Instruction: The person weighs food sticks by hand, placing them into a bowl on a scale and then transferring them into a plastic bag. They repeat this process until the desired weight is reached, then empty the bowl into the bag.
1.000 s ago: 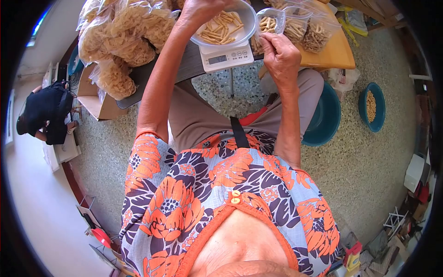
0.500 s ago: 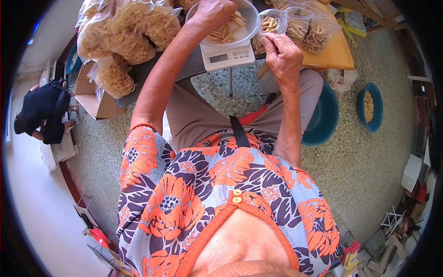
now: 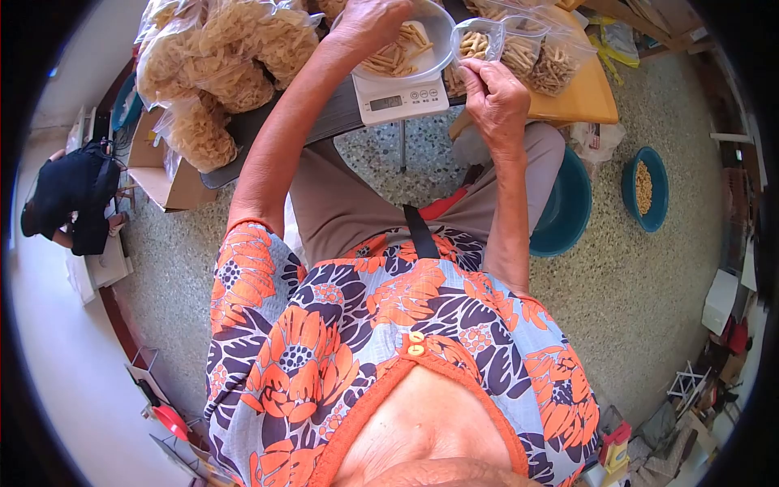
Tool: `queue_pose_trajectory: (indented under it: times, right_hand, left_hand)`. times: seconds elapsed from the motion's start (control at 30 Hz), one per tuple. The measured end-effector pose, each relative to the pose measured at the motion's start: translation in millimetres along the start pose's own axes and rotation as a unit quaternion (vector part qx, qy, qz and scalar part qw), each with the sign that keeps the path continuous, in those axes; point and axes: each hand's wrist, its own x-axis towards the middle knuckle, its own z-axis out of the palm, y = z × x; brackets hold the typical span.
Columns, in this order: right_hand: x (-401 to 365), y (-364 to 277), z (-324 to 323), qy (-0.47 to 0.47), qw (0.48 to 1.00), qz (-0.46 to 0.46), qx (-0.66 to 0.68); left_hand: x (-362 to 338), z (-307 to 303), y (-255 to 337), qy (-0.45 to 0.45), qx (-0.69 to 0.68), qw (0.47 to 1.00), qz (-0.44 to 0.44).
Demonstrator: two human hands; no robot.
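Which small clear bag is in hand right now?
The bag right beside the bowl on the scale, gripped by the right hand; the other small bags lie untouched farther right on the table.

Your scale [image 3: 402, 99] was smooth white plastic and its bowl [image 3: 434, 32] glossy. The bag [image 3: 473, 42] you held was clear, shiny plastic, the desk [image 3: 580, 97] matt yellow wood.

Blouse [image 3: 389, 325]: orange flowers, dark purple leaves, pale blue ground. Scale [image 3: 422, 97]: white. Sticks [image 3: 398, 58]: pale tan. Tabletop [image 3: 584, 101]: yellow-orange. Basin [image 3: 572, 203]: teal. Bowl [image 3: 661, 203]: blue. Floor [image 3: 649, 308]: grey, speckled.
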Motion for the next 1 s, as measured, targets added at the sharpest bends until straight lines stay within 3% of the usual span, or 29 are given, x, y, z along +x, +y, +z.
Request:
queue_pose_trajectory:
  times: [0.07,0.27,0.4,0.5,0.57,0.6,0.63,0.67,0.7,0.73,0.77,0.83,0.9,0.97,1.0]
  right_hand:
    - [0.7,-1.1,0.3,-0.005,1.0,-0.002,-0.006]
    - [2.0,-2.3,-2.8,-0.003,1.0,0.002,-0.004]
    - [1.8,-2.8,-1.0,-0.007,1.0,0.001,0.0]
    - [1.9,0.0,-0.5,-0.004,1.0,-0.003,0.001]
    - [0.7,0.3,-0.7,-0.002,1.0,-0.002,0.002]
    - [1.0,0.0,-0.6,-0.001,1.0,0.0,0.003]
    - [1.3,-0.2,-0.3,-0.001,1.0,0.002,0.004]
    - [0.8,0.5,0.0,0.001,1.0,0.004,0.004]
    - [0.4,1.0,0.5,0.0,1.0,0.006,0.009]
    - [0.1,1.5,1.2,-0.001,1.0,0.009,0.014]
    - [0.0,1.3,1.5,0.001,1.0,0.01,0.015]
    - [0.0,0.5,1.7,0.002,1.0,0.012,0.025]
    - [-0.1,0.6,2.2,0.005,0.999,0.01,0.03]
    - [-0.8,-0.6,0.9,0.009,0.999,0.01,0.032]
    - [-0.5,-1.7,-0.3,0.009,0.999,0.01,0.031]
  left_hand:
    - [6.3,5.4,-3.3,-0.086,0.011,0.995,-0.045]
    - [7.0,27.1,-9.4,-0.11,0.04,0.993,-0.026]
    - [3.6,28.4,-12.5,-0.099,0.023,0.995,-0.027]
    - [1.0,-2.1,-4.2,-0.029,-0.008,0.999,-0.012]
    - [3.6,-14.3,-1.3,-0.071,-0.073,0.989,-0.11]
    - [-2.9,-19.7,2.2,-0.013,-0.278,0.95,-0.141]
    - [-3.8,-21.6,-0.9,-0.015,-0.277,0.95,-0.14]
    - [-4.9,-20.8,-6.7,-0.061,-0.488,0.849,-0.194]
    - [-5.0,-19.0,-11.4,-0.103,-0.669,0.697,-0.237]
    - [-6.2,-14.5,-12.4,-0.145,-0.793,0.556,-0.201]
    - [-4.9,-19.8,-5.9,-0.146,-0.792,0.558,-0.202]
    - [-2.7,-39.4,20.3,-0.116,-0.807,0.499,-0.295]
    - [1.7,-42.8,30.1,-0.118,-0.803,0.512,-0.281]
    - [8.0,-41.6,38.1,-0.131,-0.75,0.601,-0.243]
    - [11.0,-44.3,47.7,-0.107,-0.683,0.675,-0.259]
